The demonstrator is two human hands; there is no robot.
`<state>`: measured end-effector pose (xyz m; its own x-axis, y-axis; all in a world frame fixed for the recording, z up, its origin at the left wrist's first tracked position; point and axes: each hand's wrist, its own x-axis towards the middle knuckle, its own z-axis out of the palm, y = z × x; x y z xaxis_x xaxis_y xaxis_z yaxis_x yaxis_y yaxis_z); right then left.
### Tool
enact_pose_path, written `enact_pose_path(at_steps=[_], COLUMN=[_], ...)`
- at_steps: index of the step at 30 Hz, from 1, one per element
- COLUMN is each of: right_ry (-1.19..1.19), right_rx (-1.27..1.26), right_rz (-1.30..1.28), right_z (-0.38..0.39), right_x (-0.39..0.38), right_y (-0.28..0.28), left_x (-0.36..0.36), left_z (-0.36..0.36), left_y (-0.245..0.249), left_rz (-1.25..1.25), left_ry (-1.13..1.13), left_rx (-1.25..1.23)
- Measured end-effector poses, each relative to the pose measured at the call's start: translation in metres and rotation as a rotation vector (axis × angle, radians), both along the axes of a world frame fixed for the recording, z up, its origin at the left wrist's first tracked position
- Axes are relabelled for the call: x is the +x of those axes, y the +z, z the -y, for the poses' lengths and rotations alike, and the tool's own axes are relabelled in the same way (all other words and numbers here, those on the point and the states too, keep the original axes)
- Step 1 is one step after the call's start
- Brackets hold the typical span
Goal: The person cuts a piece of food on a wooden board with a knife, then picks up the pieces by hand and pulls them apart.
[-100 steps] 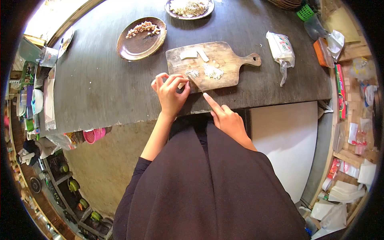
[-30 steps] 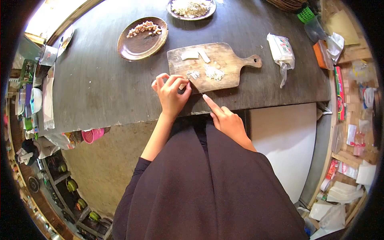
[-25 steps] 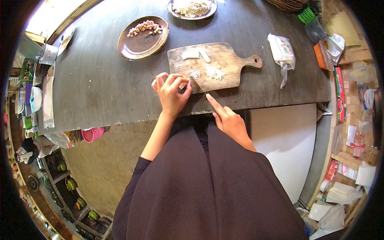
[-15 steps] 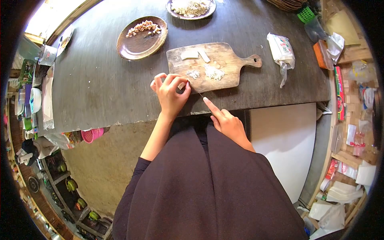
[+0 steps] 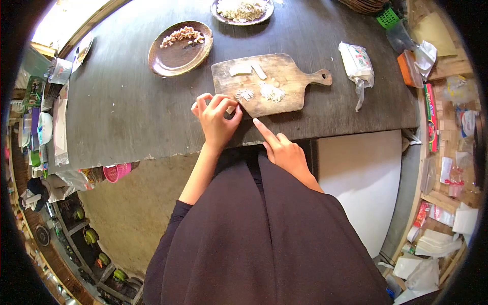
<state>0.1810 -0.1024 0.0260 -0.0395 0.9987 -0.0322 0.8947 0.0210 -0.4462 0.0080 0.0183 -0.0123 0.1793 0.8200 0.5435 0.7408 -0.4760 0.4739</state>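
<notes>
A wooden cutting board [image 5: 287, 104] with a handle lies near the table's front edge. On it are two pale flat slices [image 5: 241, 69], a small heap of pale shreds [image 5: 245, 94] and a larger heap of chopped pale bits [image 5: 272, 93]. My left hand [image 5: 217, 119] pinches a small pale piece [image 5: 231, 109] at the board's near left corner. Closed low in front of that corner, my right hand [image 5: 284, 155] holds a knife [image 5: 246, 112], its index finger stretched along it. The thin blade reaches to my left fingertips; the handle is hidden in my palm.
A brown plate [image 5: 173, 60] with chopped reddish bits stands behind the board to the left. Farther back is a plate of pale shreds [image 5: 241, 11]. A white plastic packet [image 5: 357, 63] lies right of the board handle. An orange box [image 5: 409, 68] sits at the table's right edge.
My right hand has shifted slightly left and up, toward my left hand, with the knife. My left hand stays in nearly the same place.
</notes>
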Motion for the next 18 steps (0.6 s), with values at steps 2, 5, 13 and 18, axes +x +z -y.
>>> enact_pose_path(at_steps=[2,5,13,18], right_ry=[-0.012,-0.02,0.004,0.016], right_rx=[-0.146,-0.104,-0.058,-0.07], right_rz=[-0.013,-0.024,-0.058,-0.079], right_z=[0.002,0.007,0.012,0.012], right_x=[0.002,0.008,0.011,0.01], right_y=[0.01,0.009,0.003,0.001], left_x=[0.0,0.0,-0.002,-0.002], left_z=[0.0,0.001,0.0,0.0], left_y=[0.0,0.001,0.0,0.0], left_rz=[-0.006,-0.017,-0.023,-0.012], left_ry=[0.003,0.013,0.003,-0.003], left_rx=[-0.013,-0.007,-0.017,-0.021])
